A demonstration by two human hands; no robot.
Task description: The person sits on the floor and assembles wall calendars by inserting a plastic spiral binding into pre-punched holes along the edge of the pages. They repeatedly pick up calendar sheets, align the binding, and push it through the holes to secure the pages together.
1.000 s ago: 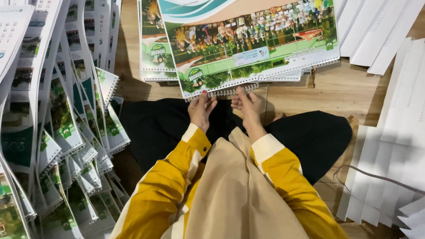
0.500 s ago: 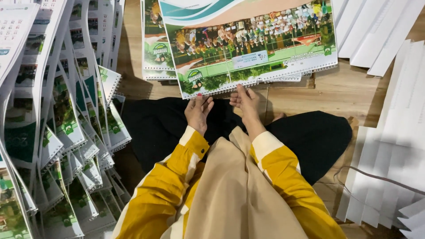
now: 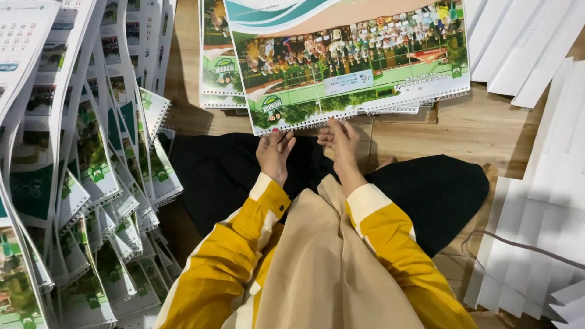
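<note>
A spiral-bound calendar (image 3: 353, 67) with a green printed photo page lies on the wooden floor in front of me. My left hand (image 3: 274, 155) touches its wire-bound near edge with fingers spread. My right hand (image 3: 341, 143) rests at the same edge just to the right, fingertips on the wire binding. Both arms wear yellow and white sleeves. I sit cross-legged in black trousers (image 3: 439, 195) with a beige garment (image 3: 329, 268) over my lap.
A fanned pile of similar spiral-bound calendars (image 3: 91, 183) fills the left side. More calendars (image 3: 219, 67) lie under and behind the top one. Stacks of white card sheets (image 3: 536, 213) lie along the right. Bare wooden floor (image 3: 451, 131) shows between.
Both hands have shifted slightly up toward the calendar's bound edge; the view has moved a little. The calendar stays in place.
</note>
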